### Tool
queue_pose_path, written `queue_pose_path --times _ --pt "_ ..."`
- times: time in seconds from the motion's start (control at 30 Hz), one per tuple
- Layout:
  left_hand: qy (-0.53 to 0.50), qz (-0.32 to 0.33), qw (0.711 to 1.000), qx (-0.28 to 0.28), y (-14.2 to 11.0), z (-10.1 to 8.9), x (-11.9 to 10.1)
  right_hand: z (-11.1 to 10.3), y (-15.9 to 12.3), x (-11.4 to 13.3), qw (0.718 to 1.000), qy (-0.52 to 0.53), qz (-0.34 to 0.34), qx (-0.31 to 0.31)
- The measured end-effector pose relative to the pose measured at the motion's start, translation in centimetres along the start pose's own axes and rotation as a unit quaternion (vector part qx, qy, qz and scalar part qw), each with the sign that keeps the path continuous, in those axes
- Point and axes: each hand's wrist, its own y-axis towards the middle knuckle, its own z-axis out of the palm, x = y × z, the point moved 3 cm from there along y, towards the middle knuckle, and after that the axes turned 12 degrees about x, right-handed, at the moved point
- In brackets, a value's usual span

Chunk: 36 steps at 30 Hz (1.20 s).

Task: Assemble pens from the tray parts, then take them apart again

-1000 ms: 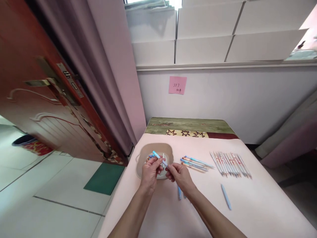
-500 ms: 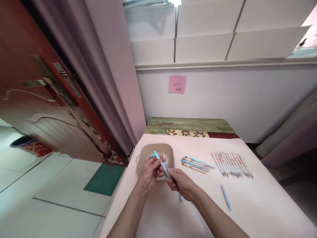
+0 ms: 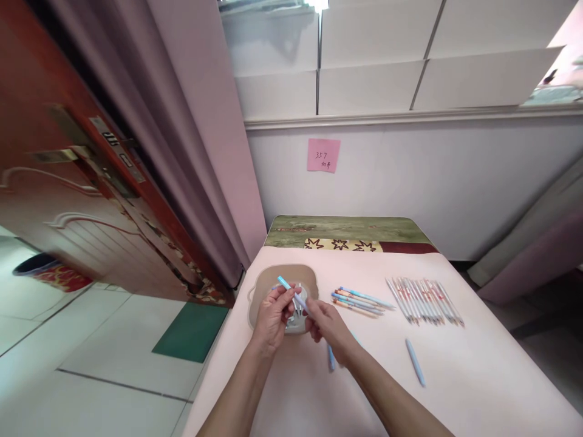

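Note:
A slim pen (image 3: 284, 283) with a bright blue end and a pale lavender barrel slants above the beige plastic basin (image 3: 259, 297). My left hand (image 3: 273, 312) pinches it near the blue end. The fingers of my right hand (image 3: 328, 325) are closed round its lower end. Inside the basin are small pale parts (image 3: 295, 320), partly covered by my hands. Just below my right hand lies a blue pen piece (image 3: 331, 359), and another light-blue bit is mostly hidden behind the wrist.
Right of the basin lies a loose pile of pens (image 3: 362, 301). Farther right is a neat row of pens (image 3: 424, 301), with one grey-blue barrel (image 3: 415, 363) in front. They rest on a pale pink table cover (image 3: 460, 376). A wall stands behind; a door (image 3: 86, 200) is at left.
My right hand has shifted slightly up and back along the pen, and its grip has changed. More of the basin's contents and the blue piece below now show. The view has turned slightly.

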Motion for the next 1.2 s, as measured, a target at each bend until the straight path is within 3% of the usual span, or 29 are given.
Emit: queue_pose_path --times 0.13,0.33,0.6,0.67,0.83,0.9,1.07,1.2 --pt "-0.006 0.001 1.0 0.003 0.1 -0.3 0.2 0.2 0.1 0.2 0.998 0.037 0.016 0.041" --pt "-0.037 0.029 0.998 -0.05 0.4 -0.9 1.0 -0.6 1.0 0.1 0.996 -0.013 -0.07 -0.048" --pt "-0.07 0.054 0.991 -0.1 0.3 -0.5 1.4 -0.4 0.3 1.2 0.964 -0.151 -0.15 -0.16" --pt "-0.075 0.057 0.99 -0.109 0.3 -0.5 1.4 -0.3 0.2 1.2 0.969 -0.138 -0.142 -0.148" --pt "-0.069 0.05 0.991 -0.106 0.2 -0.7 1.7 0.0 1.0 -0.5 1.0 -0.016 0.002 -0.016" --pt "-0.063 0.05 0.991 -0.106 0.3 -0.8 1.7 -0.1 1.2 -0.7 1.0 -0.007 0.002 -0.021" --pt "-0.046 0.07 0.988 -0.128 0.6 -2.0 0.9 -1.2 0.6 0.3 0.981 -0.127 -0.094 -0.112" --pt "0.113 0.116 0.977 -0.139 0.6 -3.6 -0.1 -1.7 -0.4 1.9 0.93 -0.291 -0.143 -0.175"
